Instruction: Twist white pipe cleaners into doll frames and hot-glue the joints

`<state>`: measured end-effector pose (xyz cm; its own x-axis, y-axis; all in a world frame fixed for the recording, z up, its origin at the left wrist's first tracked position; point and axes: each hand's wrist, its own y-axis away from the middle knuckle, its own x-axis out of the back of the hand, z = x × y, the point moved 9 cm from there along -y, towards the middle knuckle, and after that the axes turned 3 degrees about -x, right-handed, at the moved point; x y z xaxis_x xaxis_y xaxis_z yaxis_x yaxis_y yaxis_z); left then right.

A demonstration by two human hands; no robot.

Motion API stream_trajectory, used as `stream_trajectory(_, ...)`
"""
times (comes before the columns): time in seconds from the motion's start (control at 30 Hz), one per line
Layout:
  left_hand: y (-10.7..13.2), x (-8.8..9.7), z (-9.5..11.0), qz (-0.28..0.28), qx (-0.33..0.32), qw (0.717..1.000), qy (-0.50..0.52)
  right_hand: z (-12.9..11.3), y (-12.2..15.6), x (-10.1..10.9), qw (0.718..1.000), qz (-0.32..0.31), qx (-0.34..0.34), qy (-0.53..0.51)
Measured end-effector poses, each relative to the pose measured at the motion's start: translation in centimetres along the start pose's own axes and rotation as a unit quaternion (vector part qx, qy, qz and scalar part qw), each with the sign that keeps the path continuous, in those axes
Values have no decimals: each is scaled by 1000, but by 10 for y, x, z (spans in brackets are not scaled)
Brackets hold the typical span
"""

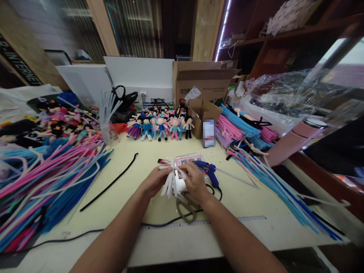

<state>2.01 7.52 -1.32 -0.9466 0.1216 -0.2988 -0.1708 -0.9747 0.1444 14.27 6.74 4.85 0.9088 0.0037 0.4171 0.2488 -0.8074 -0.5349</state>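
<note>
Between my two hands, over the middle of the table (119,223), is a bundle of white pipe cleaners (170,184) with its ends hanging down. My left hand (157,179) pinches it from the left, fingers closed. On the other side my right hand (193,181) has its fingers closed on the bundle's upper right. Scissors (186,212) with olive-brown handles lie just below, their blades partly hidden by the right hand. A blue glue gun (209,171) rests right of that hand, with a glue stick (234,176) in its back. A printed card (196,158) lies behind the hands.
Heaps of coloured pipe cleaners (65,170) cover the left side; more bundles (241,127) lie right. Several small dolls (161,127) stand at the back, beside a phone (209,132) and a cardboard box (204,79). A black cable (93,230) and a ruler (239,218) cross the front.
</note>
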Motion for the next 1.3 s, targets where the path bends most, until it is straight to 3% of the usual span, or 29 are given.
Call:
stream_trajectory(0.13, 0, 5, 0, 10, 6, 1000, -5, 6, -2, 1, 999, 3, -42, -21)
stream_trajectory(0.33, -1, 11, 9, 22, -42, 994, -97, 27, -1, -5, 989, -10, -123, -80)
stream_trajectory(0.57, 1, 8, 18, 15, -79, 988, -129, 47, 4, -20, 942, -32, -239, -234)
stream_trajectory(1.03, 4, 3, 22, 6, -92, 977, -190, 42, 3, -16, 942, -28, -232, -241)
stream_trajectory(1.17, 5, 2, 34, 6, -158, 957, -244, 43, 3, -16, 948, -25, -223, -226)
stream_trajectory(1.3, 13, -6, 52, 0, -253, 908, -334, 43, 2, -16, 941, -27, -232, -245)
